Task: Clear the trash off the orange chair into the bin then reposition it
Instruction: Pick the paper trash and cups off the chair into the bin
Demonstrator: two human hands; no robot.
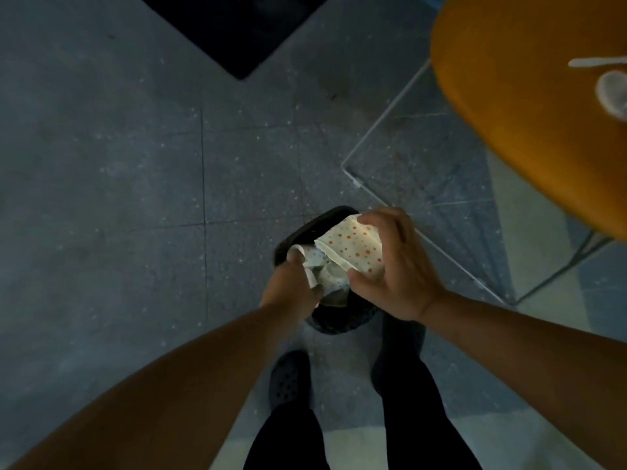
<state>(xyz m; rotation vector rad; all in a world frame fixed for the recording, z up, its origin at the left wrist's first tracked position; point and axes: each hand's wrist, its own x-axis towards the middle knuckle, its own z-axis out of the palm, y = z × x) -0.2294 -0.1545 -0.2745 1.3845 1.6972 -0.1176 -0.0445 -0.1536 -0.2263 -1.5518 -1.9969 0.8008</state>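
A small black bin (339,322) stands on the floor just in front of my feet. My right hand (397,266) grips a cream paper cup with orange dots (353,245), held on its side over the bin's mouth. My left hand (291,286) holds a strip of white paper (307,266) at the bin's left rim. Pale dotted trash (330,273) lies inside the bin. The orange chair (515,106) fills the upper right, with a white plastic spoon (610,93) and a white utensil handle (597,62) lying on its seat.
The chair's thin metal frame (383,130) runs along the floor to the right of the bin. A dark mat (237,28) lies on the grey tiled floor at the top. My dark shoes (290,378) stand right behind the bin.
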